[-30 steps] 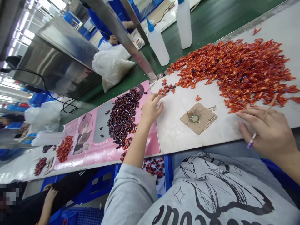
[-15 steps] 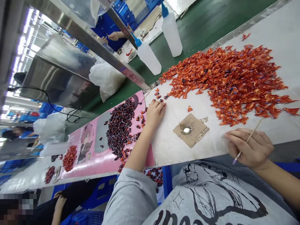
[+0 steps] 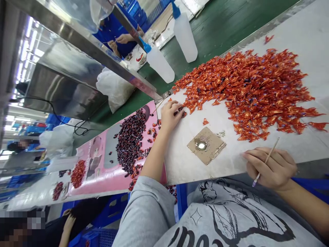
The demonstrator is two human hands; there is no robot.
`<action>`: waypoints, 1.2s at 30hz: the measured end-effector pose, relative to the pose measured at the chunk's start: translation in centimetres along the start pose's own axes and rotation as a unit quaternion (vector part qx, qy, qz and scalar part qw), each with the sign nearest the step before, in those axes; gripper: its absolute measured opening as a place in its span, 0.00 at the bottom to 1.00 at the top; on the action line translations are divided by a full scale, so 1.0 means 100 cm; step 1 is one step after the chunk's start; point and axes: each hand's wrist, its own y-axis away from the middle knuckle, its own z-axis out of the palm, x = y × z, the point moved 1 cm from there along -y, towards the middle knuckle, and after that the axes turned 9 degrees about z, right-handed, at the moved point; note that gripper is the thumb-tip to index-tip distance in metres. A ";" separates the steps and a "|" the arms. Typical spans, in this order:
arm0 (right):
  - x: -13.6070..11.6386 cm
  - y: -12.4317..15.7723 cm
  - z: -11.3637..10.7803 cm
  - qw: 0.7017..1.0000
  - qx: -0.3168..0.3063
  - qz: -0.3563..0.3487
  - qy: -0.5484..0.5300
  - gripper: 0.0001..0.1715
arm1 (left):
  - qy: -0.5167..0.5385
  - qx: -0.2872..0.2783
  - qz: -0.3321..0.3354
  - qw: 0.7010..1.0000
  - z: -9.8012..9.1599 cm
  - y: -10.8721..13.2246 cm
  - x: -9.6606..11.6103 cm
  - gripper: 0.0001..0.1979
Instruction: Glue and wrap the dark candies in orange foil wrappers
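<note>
My left hand (image 3: 170, 115) lies on the white table with its fingers curled over a few small red and dark pieces at the near-left edge of a big heap of orange-red foil pieces (image 3: 252, 87). My right hand (image 3: 271, 168) rests at the table's front edge, closed round a thin wooden stick (image 3: 264, 161) with a purple tip. Between the hands lies a square of brown cardboard (image 3: 206, 145) with a small round metal disc on it. One loose red piece (image 3: 205, 121) sits just above the cardboard.
A pink printed sheet (image 3: 105, 171) on the left carries a heap of dark finished pieces (image 3: 131, 139). Two white squeeze bottles (image 3: 183, 32) stand on the green belt behind. A steel rail (image 3: 108, 58) crosses above. Other people's hands work at far left and behind.
My left hand slid up and right from the sheet's edge to the heap's fringe. My right hand drew back toward the table's front edge, still gripping the stick. The view shifted a little.
</note>
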 end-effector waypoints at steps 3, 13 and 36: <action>0.000 -0.002 -0.001 1.000 -0.002 -0.006 0.003 0.10 | -0.007 -0.037 -0.001 0.999 0.004 0.000 -0.012 0.09; -0.001 -0.005 0.001 1.000 0.009 -0.008 0.016 0.08 | -0.060 -0.008 -0.039 0.997 -0.015 0.041 -0.031 0.06; 0.001 -0.001 0.007 0.999 0.017 -0.033 0.002 0.07 | -0.020 -0.104 0.055 0.993 -0.007 0.008 0.014 0.12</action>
